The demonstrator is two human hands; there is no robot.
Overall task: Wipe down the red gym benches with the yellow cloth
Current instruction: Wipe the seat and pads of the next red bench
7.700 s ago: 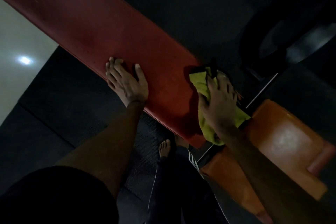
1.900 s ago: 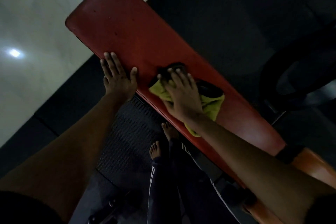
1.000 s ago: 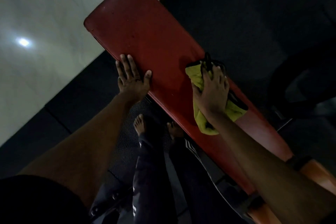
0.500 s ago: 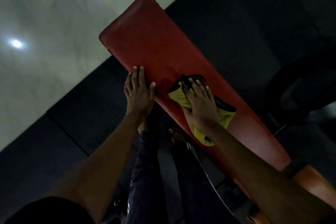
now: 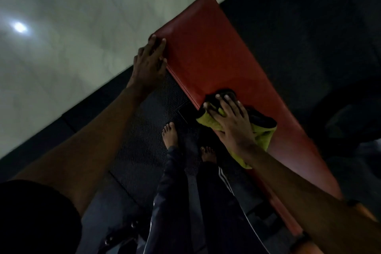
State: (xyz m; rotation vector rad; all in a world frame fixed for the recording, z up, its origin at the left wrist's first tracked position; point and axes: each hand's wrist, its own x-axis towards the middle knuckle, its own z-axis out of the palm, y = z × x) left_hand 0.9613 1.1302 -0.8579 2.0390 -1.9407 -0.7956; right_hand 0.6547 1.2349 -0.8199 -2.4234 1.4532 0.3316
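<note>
A long red gym bench runs from the upper middle down to the lower right. My right hand lies on the yellow cloth and presses it onto the bench's near edge with spread fingers. The cloth has a dark part showing past my fingertips. My left hand rests with straight fingers against the bench's near left corner, close to its far end.
A second, orange pad peeks in at the lower right. My bare feet stand on a black rubber mat beside the bench. Pale glossy floor lies to the left, dark flooring and dim equipment to the right.
My left hand has slid along the near edge to the bench's far corner. My right hand has drawn the cloth back to the near edge after reaching across the pad.
</note>
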